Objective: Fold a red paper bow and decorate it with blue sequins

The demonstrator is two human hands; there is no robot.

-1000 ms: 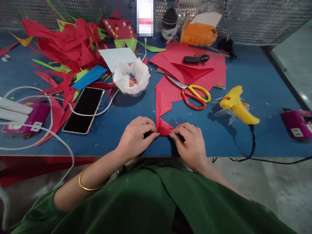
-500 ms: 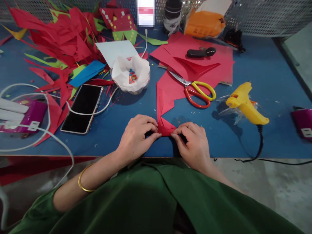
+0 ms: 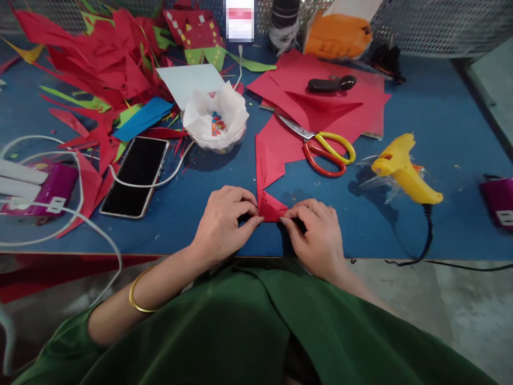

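A piece of red paper (image 3: 272, 207) with folded edges lies near the front edge of the blue table, its lower end between my hands. My left hand (image 3: 228, 227) pinches its lower left corner between thumb and fingers. On the opposite corner, my right hand (image 3: 315, 232) pinches the paper in the same way. The fold runs flat along the bottom between my fingertips. Farther up, the paper widens toward scissors (image 3: 328, 152) with one red and one yellow handle, whose blades rest on red paper.
A yellow glue gun (image 3: 404, 168) with a black cord lies to the right. On the left are a phone (image 3: 136, 179), white cables and heaped red and green paper scraps (image 3: 108, 59). A paper-lined bowl (image 3: 216, 139) holds small coloured bits. Red sheets (image 3: 372, 96) carry a black tool (image 3: 332, 84).
Almost nothing differs. The whole view has shifted very slightly, while both hands keep their pinch on the red paper's lower corners.
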